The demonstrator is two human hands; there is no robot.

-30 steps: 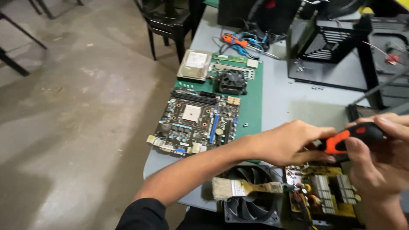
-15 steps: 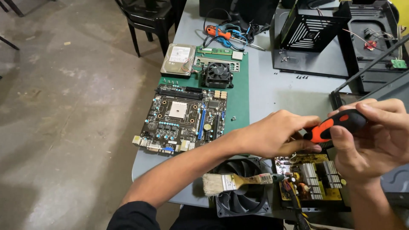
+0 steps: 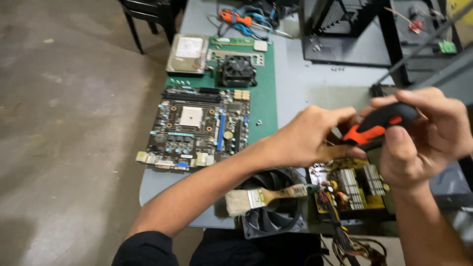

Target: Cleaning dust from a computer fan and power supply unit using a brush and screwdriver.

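Gripping the orange-and-black screwdriver handle, your right hand has its fingers curled over the top and the thumb pressed on the near side. Your left hand is closed loosely beside it, fingertips touching the handle's lower end; you can't tell whether they pinch the shaft, since it's hidden. Both hands sit just above the open power supply board with its yellow base and metal heatsinks. A paintbrush lies across the black case fan at the near table edge, under your left forearm. Farther left, the motherboard rests on a green mat, with a cooler fan and a hard drive behind it on the grey table.
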